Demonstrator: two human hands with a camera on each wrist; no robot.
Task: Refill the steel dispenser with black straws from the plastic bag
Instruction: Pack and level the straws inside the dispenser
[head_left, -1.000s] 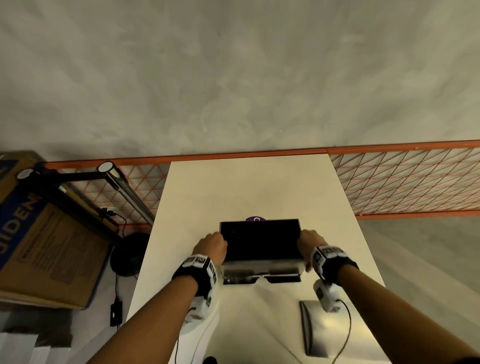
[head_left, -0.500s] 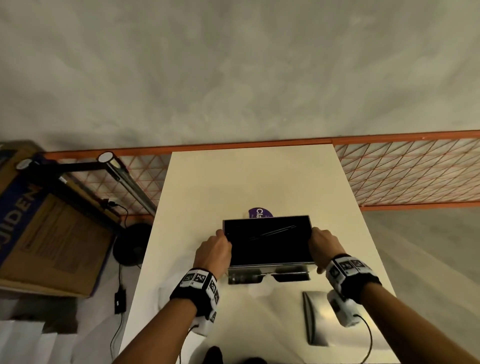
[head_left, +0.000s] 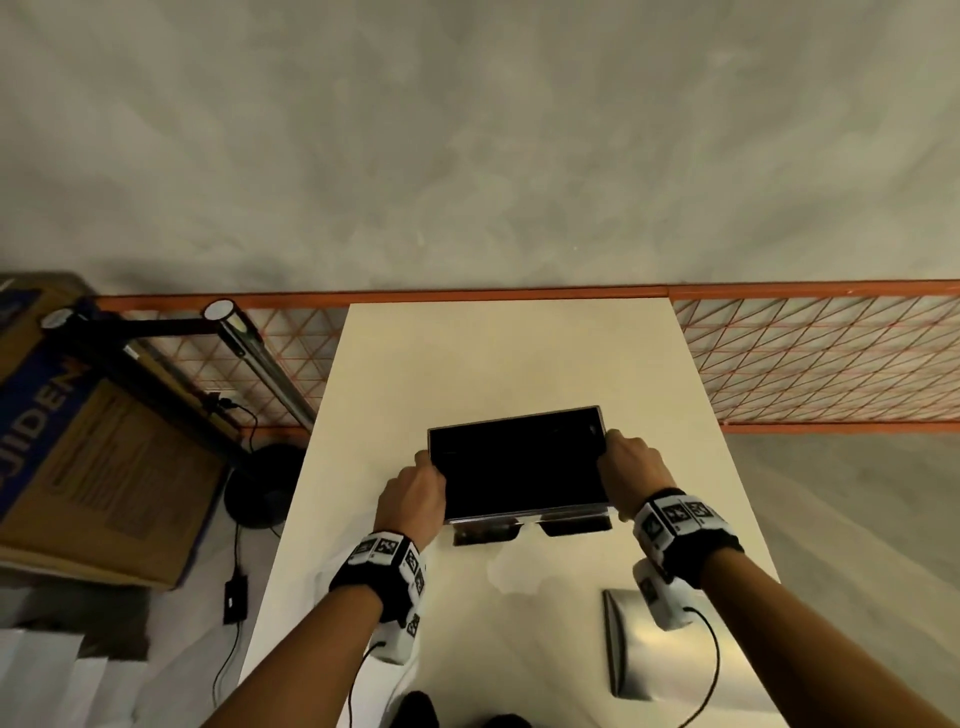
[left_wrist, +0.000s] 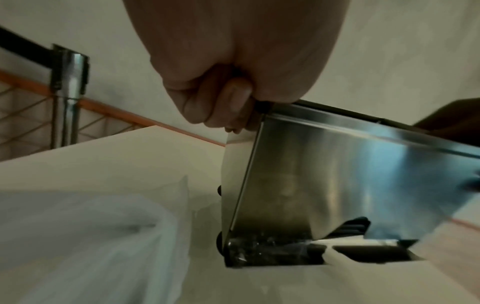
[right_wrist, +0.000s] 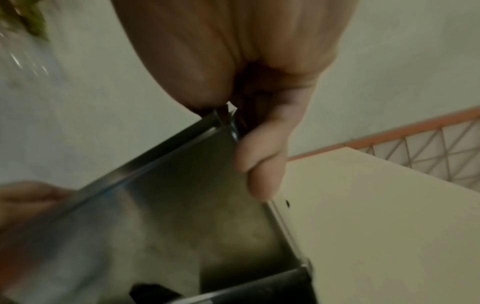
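Dispenser (head_left: 519, 467) gripped at both ends by left hand (head_left: 413, 496) and right hand (head_left: 628, 467) (tilted); spill risked toward 12 o'clock on table (head_left: 467, 353).

Left hand on the dispenser's top corner

The left hand (left_wrist: 233, 67) has its fingers (left_wrist: 237, 100) curled round the upper corner of the steel dispenser (left_wrist: 350, 174), which runs off to its right, front face shiny. Black straws (left_wrist: 270, 251) show in the tray slot below the hand. Down-left of the hand lies a clear plastic bag (left_wrist: 85, 242) on the cream table (left_wrist: 116, 160).
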